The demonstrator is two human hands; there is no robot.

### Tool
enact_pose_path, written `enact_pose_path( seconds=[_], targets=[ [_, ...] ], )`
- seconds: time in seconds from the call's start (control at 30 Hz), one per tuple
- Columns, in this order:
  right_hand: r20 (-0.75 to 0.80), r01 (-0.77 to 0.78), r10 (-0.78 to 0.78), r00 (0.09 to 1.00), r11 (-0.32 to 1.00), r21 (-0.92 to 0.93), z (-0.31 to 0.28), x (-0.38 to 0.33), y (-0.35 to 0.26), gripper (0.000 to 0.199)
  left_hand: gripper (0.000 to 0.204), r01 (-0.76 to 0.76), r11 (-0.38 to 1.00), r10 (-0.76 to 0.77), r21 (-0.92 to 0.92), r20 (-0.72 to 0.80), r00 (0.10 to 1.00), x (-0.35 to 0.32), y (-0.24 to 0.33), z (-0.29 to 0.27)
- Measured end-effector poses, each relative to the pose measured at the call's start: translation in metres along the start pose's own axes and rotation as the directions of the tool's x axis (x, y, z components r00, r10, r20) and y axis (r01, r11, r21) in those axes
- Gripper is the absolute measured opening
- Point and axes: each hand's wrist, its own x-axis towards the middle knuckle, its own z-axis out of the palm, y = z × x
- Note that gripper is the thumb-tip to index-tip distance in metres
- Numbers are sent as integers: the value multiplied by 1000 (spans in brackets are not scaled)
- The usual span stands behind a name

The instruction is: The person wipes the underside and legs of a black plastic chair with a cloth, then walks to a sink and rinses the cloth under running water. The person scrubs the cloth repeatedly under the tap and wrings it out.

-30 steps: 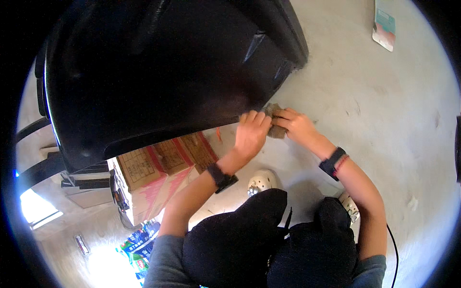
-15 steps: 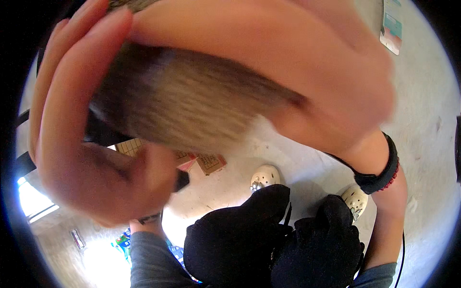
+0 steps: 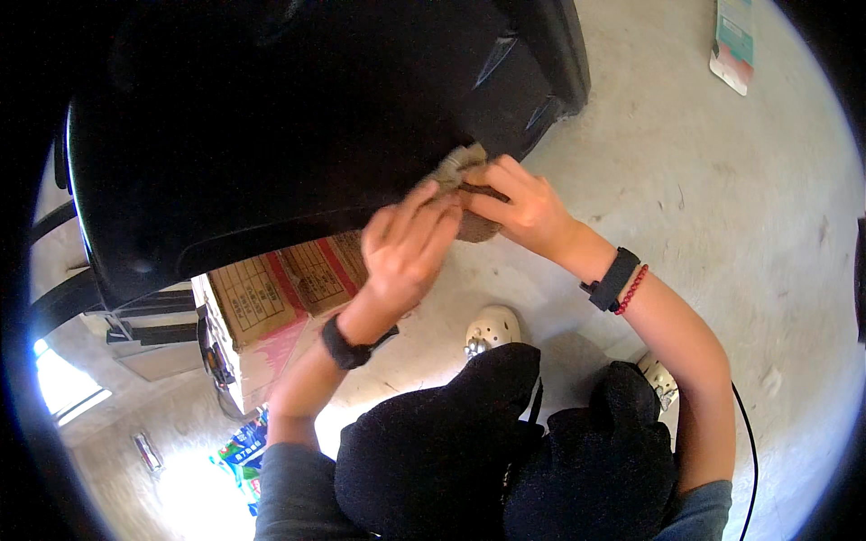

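Note:
A crumpled greyish-brown cloth (image 3: 458, 169) is between my two hands, at the lower right edge of a large smooth black panel (image 3: 271, 153) whose kind I cannot make out. My right hand (image 3: 530, 215) pinches the cloth from the right, and a fold of it hangs below the fingers. From the left, my left hand (image 3: 410, 252) has its fingertips closed on the cloth's near side; its thumb is hidden and the fingers are slightly blurred. Whether the cloth touches the panel I cannot tell.
Below the panel's near edge stands a cardboard box (image 3: 244, 302) with red stripes. My light clogs (image 3: 492, 329) are on the pale floor. A blue and green package (image 3: 242, 455) lies lower left, a flat card-like pack (image 3: 732, 54) upper right. Black bars (image 3: 68, 293) stick out at left.
Both hands have moved with the cloth from close before the camera, down and away to the panel's edge. The cloth, spread wide before, is now bunched, and the panel and box are uncovered.

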Motion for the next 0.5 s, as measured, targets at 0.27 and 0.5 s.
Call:
enact_pose_path(
  seconds=[0.27, 0.5],
  targets=[
    [375, -165, 187, 908, 982, -90, 22, -65, 27, 23, 11, 185, 966, -166, -181, 118, 979, -28, 42, 91],
    [186, -83, 64, 980, 992, 93, -33, -9, -33, 29, 26, 142, 943, -154, -301, -15, 988, -6, 30, -22]
  ],
)
